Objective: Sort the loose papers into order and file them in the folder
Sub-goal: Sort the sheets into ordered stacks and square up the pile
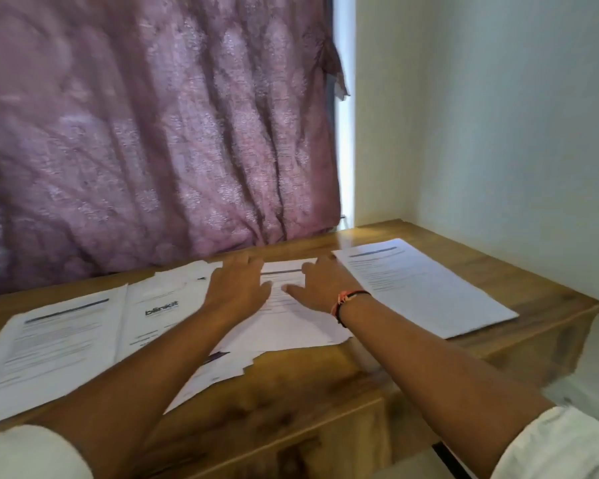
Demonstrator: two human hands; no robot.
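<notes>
The left hand [237, 288] lay flat with its fingers straight and spread, gripping nothing, its palm down on the middle sheet [291, 326]. The right hand [320, 288] lay beside it in the same loose, flat way on the same sheet, with a gap between the two thumbs. That sheet sat about mid-table, its long axis running from the person toward the curtain [153, 133], with a dark heading bar at the far end between the fingertips. Its near edge overlapped a few ragged papers [222, 368] whose corners jutted toward the front edge of the table [291, 392], with a band of bare wood before that edge. To the left, touching or overlapping, lay a sheet printed "blinkit" [159, 316], and further left a printed page [56, 344] whose near corner reached the table's front edge, heading bar away from the person. To the right, a separate white sheet [426, 288] lay slantwise, heading toward the curtain and its near corner close to the table's right edge. Bare wood showed behind it in the corner by the pale wall [498, 115]. A thread bracelet [346, 302] circled the right wrist.
</notes>
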